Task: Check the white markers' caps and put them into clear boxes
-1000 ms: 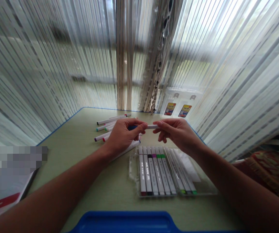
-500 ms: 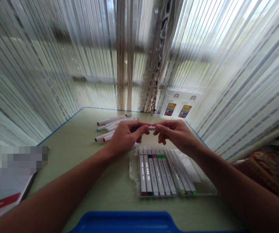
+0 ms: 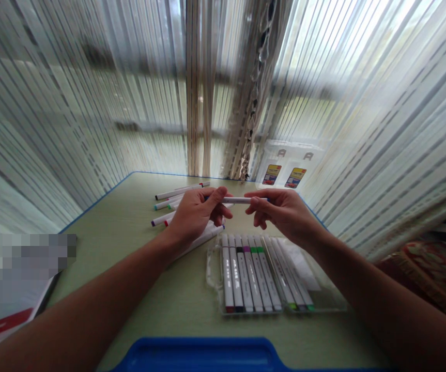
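Observation:
Both my hands hold one white marker [image 3: 238, 200] level above the table. My left hand [image 3: 195, 214] pinches its left end, where a blue cap shows. My right hand [image 3: 285, 212] pinches its right end with thumb and fingertips. Below them lies a clear plastic case [image 3: 215, 268] with several white markers side by side, their ends coloured. More loose markers [image 3: 168, 195] lie on the table behind my left hand, and two [image 3: 203, 236] lie under its wrist.
The pale green table [image 3: 129, 227] has a blue edge and a blue tray lip [image 3: 199, 354] at the near side. A book or paper [image 3: 9, 310] lies at the left. Two packaged cards [image 3: 282, 173] lean against the striped curtains [image 3: 91, 103] behind.
My hands closed together on the marker half a second ago, then drew apart; more of the white barrel shows between them now, and the marker sits slightly higher.

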Demonstrator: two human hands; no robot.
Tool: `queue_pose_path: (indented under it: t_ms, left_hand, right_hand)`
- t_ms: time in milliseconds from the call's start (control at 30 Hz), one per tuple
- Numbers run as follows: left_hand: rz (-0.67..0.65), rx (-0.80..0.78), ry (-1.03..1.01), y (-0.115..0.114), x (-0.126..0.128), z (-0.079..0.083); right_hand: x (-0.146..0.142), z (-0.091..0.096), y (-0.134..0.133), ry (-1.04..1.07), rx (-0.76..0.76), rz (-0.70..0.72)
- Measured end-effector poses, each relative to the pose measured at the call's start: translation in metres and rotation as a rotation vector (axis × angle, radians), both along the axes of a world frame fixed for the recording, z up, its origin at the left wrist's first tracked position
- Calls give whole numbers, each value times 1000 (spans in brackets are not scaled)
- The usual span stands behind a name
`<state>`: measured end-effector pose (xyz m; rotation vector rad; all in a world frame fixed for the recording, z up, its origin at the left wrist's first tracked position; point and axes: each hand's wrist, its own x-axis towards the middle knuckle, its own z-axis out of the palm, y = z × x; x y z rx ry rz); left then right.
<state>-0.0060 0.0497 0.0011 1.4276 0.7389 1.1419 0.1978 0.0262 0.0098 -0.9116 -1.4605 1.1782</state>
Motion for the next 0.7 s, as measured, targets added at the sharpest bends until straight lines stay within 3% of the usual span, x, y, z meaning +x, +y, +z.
queue_pose_path:
  t_ms: [233,700]
  left_hand:
    - [49,72,23,0,0,2]
    - [82,107,-98,-7,1,8]
  right_hand:
    - [2,-2,3,15,13,-58]
    - [14,-4,15,271,-173,-90]
